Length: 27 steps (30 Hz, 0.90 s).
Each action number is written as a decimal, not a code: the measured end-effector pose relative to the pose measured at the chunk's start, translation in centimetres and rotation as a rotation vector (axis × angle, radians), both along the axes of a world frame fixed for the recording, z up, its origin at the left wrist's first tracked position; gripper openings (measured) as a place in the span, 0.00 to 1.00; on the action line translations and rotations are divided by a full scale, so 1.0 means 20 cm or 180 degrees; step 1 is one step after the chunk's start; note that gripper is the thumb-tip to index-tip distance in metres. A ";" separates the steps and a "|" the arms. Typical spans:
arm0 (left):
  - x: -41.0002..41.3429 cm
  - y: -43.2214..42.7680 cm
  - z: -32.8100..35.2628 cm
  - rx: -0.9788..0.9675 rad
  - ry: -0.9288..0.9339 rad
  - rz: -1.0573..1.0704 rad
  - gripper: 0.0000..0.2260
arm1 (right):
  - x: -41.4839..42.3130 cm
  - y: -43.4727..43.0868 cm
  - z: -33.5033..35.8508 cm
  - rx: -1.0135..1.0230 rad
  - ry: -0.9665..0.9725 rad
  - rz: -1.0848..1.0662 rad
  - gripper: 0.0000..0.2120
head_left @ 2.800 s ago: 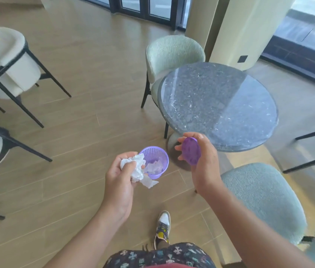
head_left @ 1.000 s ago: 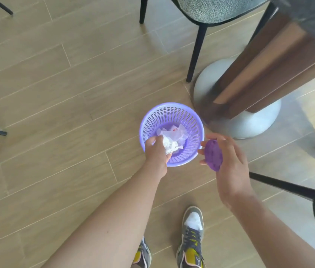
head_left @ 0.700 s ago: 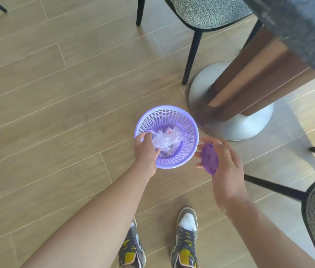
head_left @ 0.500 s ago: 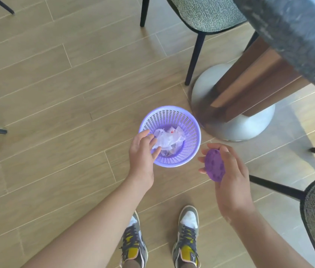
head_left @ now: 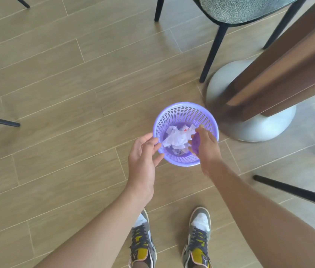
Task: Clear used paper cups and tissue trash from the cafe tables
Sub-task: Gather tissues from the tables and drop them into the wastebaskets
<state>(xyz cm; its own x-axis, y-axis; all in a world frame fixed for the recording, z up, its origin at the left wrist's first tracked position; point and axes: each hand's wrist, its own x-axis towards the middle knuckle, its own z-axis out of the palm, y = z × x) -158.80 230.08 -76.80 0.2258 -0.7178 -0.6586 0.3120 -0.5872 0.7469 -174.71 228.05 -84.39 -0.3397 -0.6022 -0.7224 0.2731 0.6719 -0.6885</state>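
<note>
A small purple mesh waste basket point(head_left: 183, 113) stands on the wooden floor beside the table's base. Crumpled white tissue point(head_left: 176, 139) lies inside it. My right hand point(head_left: 206, 146) grips a round purple lid point(head_left: 195, 144), held on edge over the basket's right rim. My left hand point(head_left: 143, 153) hovers at the basket's left rim with relaxed fingers and holds nothing.
The table's white dome base point(head_left: 253, 124) and brown column point(head_left: 280, 70) stand right of the basket. A grey-green chair point(head_left: 240, 8) with black legs is behind it; another black chair leg point(head_left: 296, 192) crosses at right. My two shoes point(head_left: 199, 240) are below.
My left hand dropped the tissue into the basket and drew back to its left rim. My right hand carried the purple lid leftward, from beside the basket to over its right rim.
</note>
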 end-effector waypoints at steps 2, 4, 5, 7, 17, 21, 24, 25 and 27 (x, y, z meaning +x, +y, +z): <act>0.04 0.01 0.00 -0.0042 0.0000 0.0021 0.08 | 0.05 -0.10 -0.09 0.0140 0.0097 0.0228 0.33; 0.07 0.01 0.00 -0.0068 -0.0023 0.0036 0.08 | 0.08 -0.15 -0.14 0.0211 0.0120 0.0322 0.40; 0.08 0.00 0.00 -0.0076 -0.0029 0.0044 0.09 | 0.08 -0.17 -0.15 0.0221 0.0175 0.0318 0.36; 0.09 0.00 0.01 -0.0072 -0.0063 0.0038 0.09 | 0.06 -0.16 -0.15 0.0203 0.0482 0.0325 0.31; -0.01 0.04 0.17 -0.0371 -0.0160 -0.0283 0.07 | -0.15 0.32 0.49 -0.0947 0.0604 0.0265 0.18; -0.06 0.06 0.29 -0.0525 -0.0179 -0.0476 0.15 | -0.17 0.39 0.67 -0.1070 0.0590 0.0288 0.23; -0.08 0.09 0.46 -0.0598 -0.0190 -0.0571 0.15 | -0.14 0.43 0.87 -0.1127 0.0663 0.0447 0.24; -0.09 0.11 0.53 -0.0600 -0.0184 -0.0583 0.15 | -0.13 0.44 0.94 -0.1145 0.0714 0.0517 0.23; -0.09 0.14 0.69 -0.0630 -0.0207 -0.0609 0.14 | -0.11 0.45 1.13 -0.1201 0.0754 0.0594 0.20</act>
